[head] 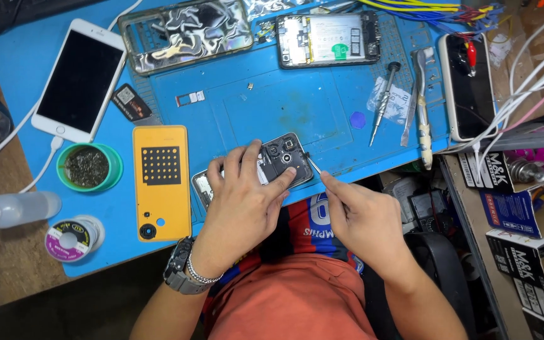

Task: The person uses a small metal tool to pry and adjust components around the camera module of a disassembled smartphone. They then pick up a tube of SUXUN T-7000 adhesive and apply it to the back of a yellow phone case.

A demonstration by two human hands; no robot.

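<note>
Opened grey smartphone with exposed black internals (272,165), lower centre, counter edge: light, rigid, fragile; hold by side rails. Left hand (243,204) grip closed over its body; right hand (363,217) grip pinching thin metal tweezers (313,165) at its upper-right corner

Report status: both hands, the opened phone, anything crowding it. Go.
Left hand pinning opened phone at the mat's near edge. Right hand pinching tweezers, tip at phone's right edge. Yellow back cover just left, clear.

Phone repair workshop; opened phones (327,39), screwdriver (383,102)
</note>
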